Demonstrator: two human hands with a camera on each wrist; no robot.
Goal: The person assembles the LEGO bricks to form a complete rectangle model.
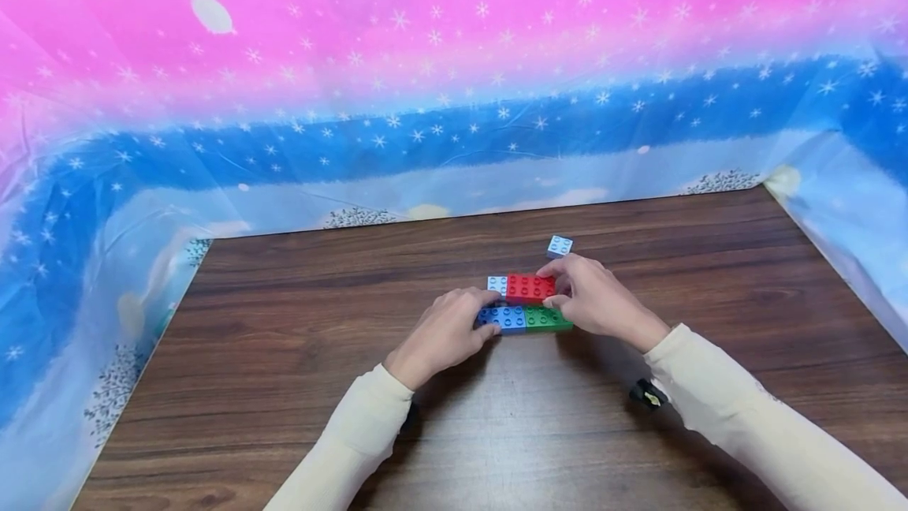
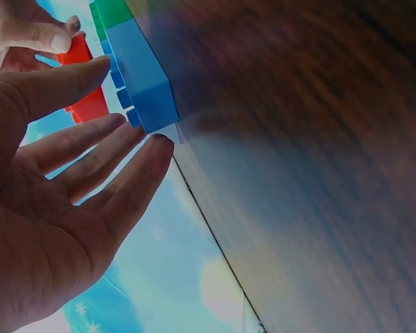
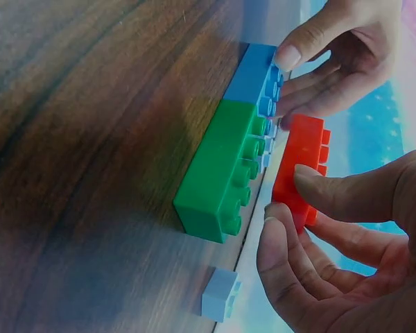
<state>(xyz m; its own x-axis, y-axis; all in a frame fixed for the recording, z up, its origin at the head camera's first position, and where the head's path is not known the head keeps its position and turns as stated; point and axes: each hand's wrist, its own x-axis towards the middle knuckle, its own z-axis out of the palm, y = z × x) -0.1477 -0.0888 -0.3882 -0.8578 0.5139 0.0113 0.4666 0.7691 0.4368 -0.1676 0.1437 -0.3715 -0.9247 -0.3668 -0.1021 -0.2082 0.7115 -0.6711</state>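
Observation:
A red brick (image 1: 525, 288) is pinched between the thumb and fingers of my right hand (image 1: 603, 298), raised above the table in the right wrist view. Just in front of it, a blue brick (image 1: 507, 318) and a green brick (image 1: 546, 318) lie end to end on the table. A pale brick (image 1: 496, 284) sits behind the blue one, at the red brick's left end. My left hand (image 1: 447, 330) is at the blue brick's left end with fingers extended, its thumb by the near top edge and its fingertips toward the far side. Nothing is gripped in that palm (image 2: 55, 229).
A small pale-blue brick (image 1: 560, 246) lies alone on the table behind my right hand. The brown wooden table (image 1: 284, 385) ends at a hanging snowflake-patterned cloth (image 1: 426, 132) along the back and both sides. A black strap piece (image 1: 648, 394) shows under the right sleeve.

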